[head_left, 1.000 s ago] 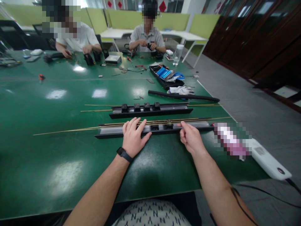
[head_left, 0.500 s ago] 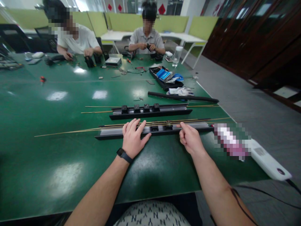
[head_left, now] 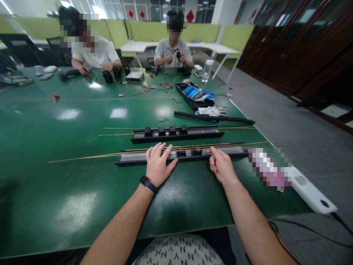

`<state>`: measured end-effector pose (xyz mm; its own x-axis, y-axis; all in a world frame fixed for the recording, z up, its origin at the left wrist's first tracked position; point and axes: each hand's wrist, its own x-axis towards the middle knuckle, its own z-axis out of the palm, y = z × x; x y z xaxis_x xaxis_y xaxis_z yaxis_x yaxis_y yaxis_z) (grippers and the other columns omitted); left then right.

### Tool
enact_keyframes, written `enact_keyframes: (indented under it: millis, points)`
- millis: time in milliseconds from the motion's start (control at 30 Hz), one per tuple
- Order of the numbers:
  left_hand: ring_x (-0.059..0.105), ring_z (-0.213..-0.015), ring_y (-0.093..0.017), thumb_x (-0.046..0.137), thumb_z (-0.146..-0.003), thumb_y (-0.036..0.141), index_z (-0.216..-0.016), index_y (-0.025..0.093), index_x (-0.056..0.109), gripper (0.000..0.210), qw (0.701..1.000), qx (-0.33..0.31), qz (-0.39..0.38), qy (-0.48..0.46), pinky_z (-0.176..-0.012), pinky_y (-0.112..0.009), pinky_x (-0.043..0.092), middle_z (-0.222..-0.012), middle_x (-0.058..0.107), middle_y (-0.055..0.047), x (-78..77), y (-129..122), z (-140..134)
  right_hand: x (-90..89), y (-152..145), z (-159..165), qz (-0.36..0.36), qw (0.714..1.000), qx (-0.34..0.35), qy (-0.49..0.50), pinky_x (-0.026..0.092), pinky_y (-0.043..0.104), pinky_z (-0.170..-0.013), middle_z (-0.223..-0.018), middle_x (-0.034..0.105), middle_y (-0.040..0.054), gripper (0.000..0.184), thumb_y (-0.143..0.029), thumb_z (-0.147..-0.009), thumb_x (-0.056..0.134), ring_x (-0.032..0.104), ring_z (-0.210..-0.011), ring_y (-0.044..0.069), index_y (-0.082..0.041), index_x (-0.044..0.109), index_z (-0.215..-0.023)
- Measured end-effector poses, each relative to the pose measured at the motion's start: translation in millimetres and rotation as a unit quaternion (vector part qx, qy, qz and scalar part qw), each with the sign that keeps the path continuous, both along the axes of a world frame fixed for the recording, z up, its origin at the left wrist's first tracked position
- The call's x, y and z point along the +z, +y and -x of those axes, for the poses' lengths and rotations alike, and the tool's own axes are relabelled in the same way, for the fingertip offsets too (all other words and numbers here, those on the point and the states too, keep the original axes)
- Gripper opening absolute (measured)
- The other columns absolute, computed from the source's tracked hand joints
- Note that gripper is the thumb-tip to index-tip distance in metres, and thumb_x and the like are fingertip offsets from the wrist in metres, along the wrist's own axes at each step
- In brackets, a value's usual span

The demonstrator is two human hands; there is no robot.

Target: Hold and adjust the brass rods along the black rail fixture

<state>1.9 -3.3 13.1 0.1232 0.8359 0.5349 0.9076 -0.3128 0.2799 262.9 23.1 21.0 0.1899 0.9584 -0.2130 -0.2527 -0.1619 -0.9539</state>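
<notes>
Several thin brass rods lie lengthwise over the near black channel, which has a pale inner face. My left hand rests over the rods and channel, fingers spread and thumb apart, pressing lightly on them. To its right, my right hand has curled fingers, with the index fingertip and thumb pinched at a rod's near side. Between the hands, small black blocks sit in the channel under the rods. Behind lies a second black channel with several black blocks and rods jutting from both ends.
A long black strip, white gloves and a black tray of blue items lie farther back. Right of the near channel is a white device with a cable. Two people work across the green table.
The whole view has shifted slightly down and a little to the right. Both hands keep nearly the same places on the rods and channel. The far person's hands have moved a little.
</notes>
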Motion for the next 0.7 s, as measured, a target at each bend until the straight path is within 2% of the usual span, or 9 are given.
enact_keyframes:
  millis: [333,700]
  points:
    - [0.049,-0.140,-0.031,0.065,-0.093,0.048,-0.138,0.027,0.062,0.050,1.000,0.002,0.002,-0.005,-0.118,-0.051,0.028,-0.143,0.061,-0.012,-1.8,1.0,-0.1,-8.0,2.6,-3.2,0.001,1.000,0.010,0.005,0.018,0.017,-0.028,-0.039,0.047,-0.0077,0.037,-0.051,-0.082,0.076,0.026,-0.027,0.005,-0.016,0.068,-0.091]
    - [0.050,-0.138,-0.030,0.065,-0.093,0.049,-0.137,0.026,0.063,0.049,1.000,0.004,-0.008,-0.010,-0.118,-0.050,0.028,-0.141,0.063,-0.012,-2.5,1.5,-0.7,-4.2,1.5,-0.1,0.004,1.000,0.006,0.001,0.018,0.017,-0.028,-0.037,0.046,-0.0073,0.039,-0.053,-0.080,0.075,0.027,-0.026,0.006,-0.016,0.067,-0.087]
